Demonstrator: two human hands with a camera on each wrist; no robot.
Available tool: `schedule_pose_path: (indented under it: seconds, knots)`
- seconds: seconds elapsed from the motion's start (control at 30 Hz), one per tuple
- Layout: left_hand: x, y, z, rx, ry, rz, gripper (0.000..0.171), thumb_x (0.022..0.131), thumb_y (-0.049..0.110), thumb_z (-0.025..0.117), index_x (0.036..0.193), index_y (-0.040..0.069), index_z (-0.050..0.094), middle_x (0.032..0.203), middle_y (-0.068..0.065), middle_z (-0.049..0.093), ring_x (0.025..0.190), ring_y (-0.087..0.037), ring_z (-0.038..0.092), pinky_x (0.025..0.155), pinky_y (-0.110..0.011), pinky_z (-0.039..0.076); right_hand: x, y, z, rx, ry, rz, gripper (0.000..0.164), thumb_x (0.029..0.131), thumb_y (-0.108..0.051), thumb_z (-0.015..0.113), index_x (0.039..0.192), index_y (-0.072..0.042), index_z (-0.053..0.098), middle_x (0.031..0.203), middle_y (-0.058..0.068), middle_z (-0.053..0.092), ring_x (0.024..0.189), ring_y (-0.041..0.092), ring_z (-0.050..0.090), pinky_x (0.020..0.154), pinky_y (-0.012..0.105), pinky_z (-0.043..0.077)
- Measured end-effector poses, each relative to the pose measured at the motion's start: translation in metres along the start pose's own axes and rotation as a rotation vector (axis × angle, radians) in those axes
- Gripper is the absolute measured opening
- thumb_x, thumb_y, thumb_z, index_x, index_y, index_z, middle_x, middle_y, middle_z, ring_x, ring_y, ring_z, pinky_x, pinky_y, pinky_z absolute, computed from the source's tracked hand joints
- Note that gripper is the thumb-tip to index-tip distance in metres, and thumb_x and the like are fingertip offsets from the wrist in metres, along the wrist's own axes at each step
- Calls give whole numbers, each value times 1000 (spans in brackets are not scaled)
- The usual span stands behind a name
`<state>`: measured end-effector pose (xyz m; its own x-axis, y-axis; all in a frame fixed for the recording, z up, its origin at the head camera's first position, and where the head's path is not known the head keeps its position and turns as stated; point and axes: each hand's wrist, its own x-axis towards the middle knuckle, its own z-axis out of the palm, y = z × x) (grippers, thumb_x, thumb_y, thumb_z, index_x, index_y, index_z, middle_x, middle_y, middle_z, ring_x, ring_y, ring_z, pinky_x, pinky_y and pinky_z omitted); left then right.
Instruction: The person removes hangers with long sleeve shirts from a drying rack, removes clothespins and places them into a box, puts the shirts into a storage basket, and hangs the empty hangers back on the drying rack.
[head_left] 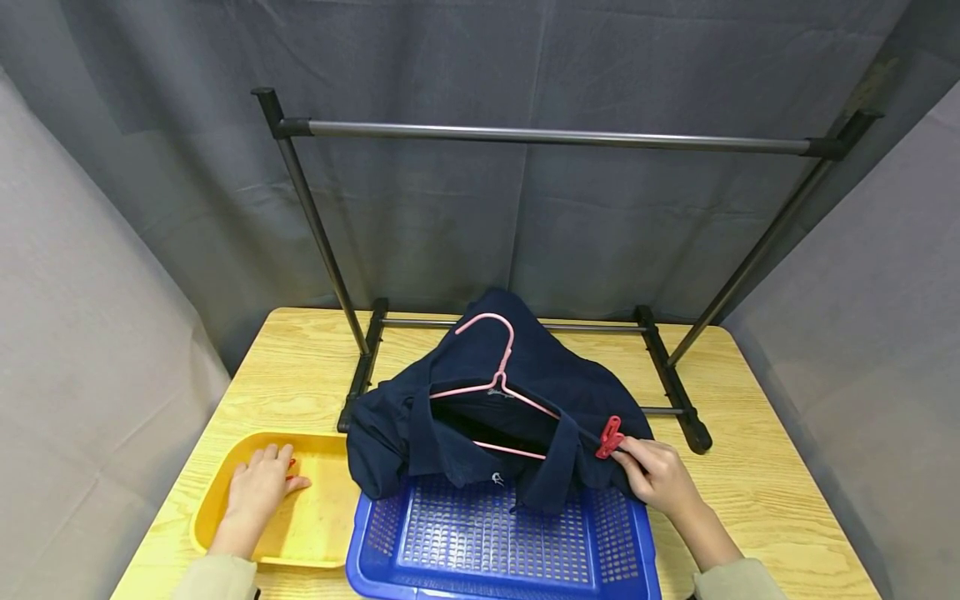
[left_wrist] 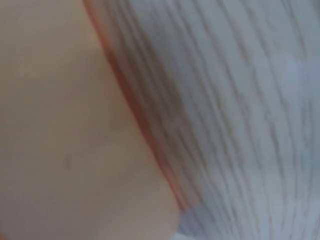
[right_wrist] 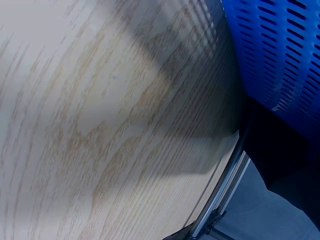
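A dark navy collared shirt (head_left: 517,350) lies over the blue basket, with a pink hanger (head_left: 504,367) inside its neck and the hook sticking out. At the shirt's right shoulder, my right hand (head_left: 663,475) pinches a red clothespin (head_left: 609,442) between thumb and fingers, against the fabric. My left hand (head_left: 258,492) reaches into a yellow tray (head_left: 330,525), palm down, fingers extended and thumb apart. Bits of red (head_left: 291,477) show between that thumb and forefinger; the hand covers the rest. The left wrist view is blurred, and neither wrist view shows a grip.
A blue perforated basket (head_left: 502,542) stands at the table's front, under the shirt. Behind it rises a metal rack with a horizontal bar (head_left: 555,136) and black feet (head_left: 678,400). Grey curtains (head_left: 420,208) enclose the wooden table (head_left: 757,500).
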<state>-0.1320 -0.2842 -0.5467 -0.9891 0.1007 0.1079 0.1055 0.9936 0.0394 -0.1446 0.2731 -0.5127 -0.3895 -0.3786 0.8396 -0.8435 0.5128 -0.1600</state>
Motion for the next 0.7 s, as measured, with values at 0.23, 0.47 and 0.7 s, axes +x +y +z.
schedule_pose_path:
  seconds: [0.23, 0.47, 0.7]
  knots:
    - [1, 1, 8, -46, 4, 1, 62, 68, 42, 73, 107, -2, 55, 91, -19, 52, 87, -40, 50, 69, -55, 41, 0, 0, 0, -3, 0, 0, 34, 95, -28, 47, 76, -4, 63, 65, 0, 60, 49, 8, 51, 47, 22, 41]
    - [5, 2, 15, -93, -22, -29, 60, 69, 44, 71, 106, 0, 54, 94, -20, 51, 89, -40, 49, 72, -58, 39, 0, -2, -1, 10, -16, 12, 32, 95, -27, 47, 78, -5, 62, 65, -1, 59, 50, 6, 49, 48, 21, 40]
    - [7, 4, 18, -142, -30, -62, 59, 70, 43, 72, 105, -1, 54, 92, -18, 50, 88, -39, 49, 72, -57, 39, 0, -1, 0, 5, -4, 6, 34, 95, -28, 47, 76, -5, 62, 63, -2, 57, 49, 5, 45, 46, 20, 38]
